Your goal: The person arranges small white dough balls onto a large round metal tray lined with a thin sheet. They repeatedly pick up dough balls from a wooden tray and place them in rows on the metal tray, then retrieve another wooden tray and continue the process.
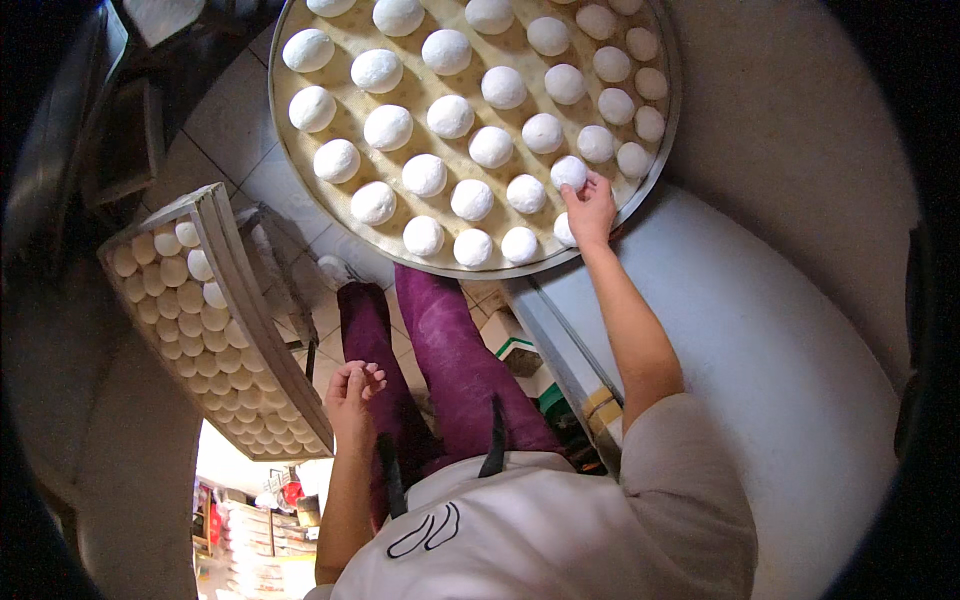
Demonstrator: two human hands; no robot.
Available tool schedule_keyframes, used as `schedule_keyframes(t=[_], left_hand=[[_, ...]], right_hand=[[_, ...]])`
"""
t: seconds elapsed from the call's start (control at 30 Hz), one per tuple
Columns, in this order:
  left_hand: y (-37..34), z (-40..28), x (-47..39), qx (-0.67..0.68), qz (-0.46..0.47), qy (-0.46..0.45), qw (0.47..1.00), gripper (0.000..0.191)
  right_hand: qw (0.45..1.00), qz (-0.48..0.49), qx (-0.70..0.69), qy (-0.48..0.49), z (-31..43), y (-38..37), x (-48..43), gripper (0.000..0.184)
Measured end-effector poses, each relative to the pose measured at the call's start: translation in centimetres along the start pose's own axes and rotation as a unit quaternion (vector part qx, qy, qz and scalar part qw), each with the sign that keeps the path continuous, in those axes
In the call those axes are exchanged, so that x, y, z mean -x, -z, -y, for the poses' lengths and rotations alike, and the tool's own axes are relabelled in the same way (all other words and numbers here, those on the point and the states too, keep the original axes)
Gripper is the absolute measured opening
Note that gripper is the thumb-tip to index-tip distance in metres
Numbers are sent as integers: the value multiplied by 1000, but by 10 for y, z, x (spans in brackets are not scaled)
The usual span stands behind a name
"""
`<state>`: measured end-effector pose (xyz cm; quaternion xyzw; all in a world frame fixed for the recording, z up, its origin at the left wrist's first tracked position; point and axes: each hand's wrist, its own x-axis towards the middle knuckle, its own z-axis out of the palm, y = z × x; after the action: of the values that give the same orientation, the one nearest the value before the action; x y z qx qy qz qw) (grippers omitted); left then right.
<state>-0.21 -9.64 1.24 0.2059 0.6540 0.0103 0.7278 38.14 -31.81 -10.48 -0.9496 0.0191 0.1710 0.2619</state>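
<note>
A large round metal tray (289, 161), lined with a beige patterned sheet, fills the top of the view and carries many floured white dough balls in rough rows. My right hand (590, 210) reaches over its near right rim, thumb and fingers pinching a dough ball (568, 172). Another dough ball (562, 229) is partly hidden behind that hand. My left hand (355, 390) hangs in front of my left leg with loosely curled fingers, and nothing shows in it.
On my left, a tilted-looking rectangular tray (247, 315) holds tightly packed round white pieces. A smooth metal worktop (720, 315) stretches along my right side. Below are floor tiles (274, 184) and a white box with a green edge (517, 352).
</note>
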Motion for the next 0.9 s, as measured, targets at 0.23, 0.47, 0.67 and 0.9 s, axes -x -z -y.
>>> schedule_keyframes(t=[0.23, 0.47, 0.67, 0.9], left_hand=[[25, 5, 0, -6, -17, -5, 1000, 15], [37, 17, -8, 13, -20, -5, 1000, 16], [64, 24, -5, 74, -3, -10, 997, 16], [108, 44, -3, 98, -43, -11, 994, 17]], right_hand=[[993, -65, 93, 22, -2, 15, -30, 54], [952, -112, 171, 227, 33, 13, -28, 57], [916, 123, 245, 293, 48, -29, 44, 56], [958, 107, 230, 133, 45, -37, 30, 51]])
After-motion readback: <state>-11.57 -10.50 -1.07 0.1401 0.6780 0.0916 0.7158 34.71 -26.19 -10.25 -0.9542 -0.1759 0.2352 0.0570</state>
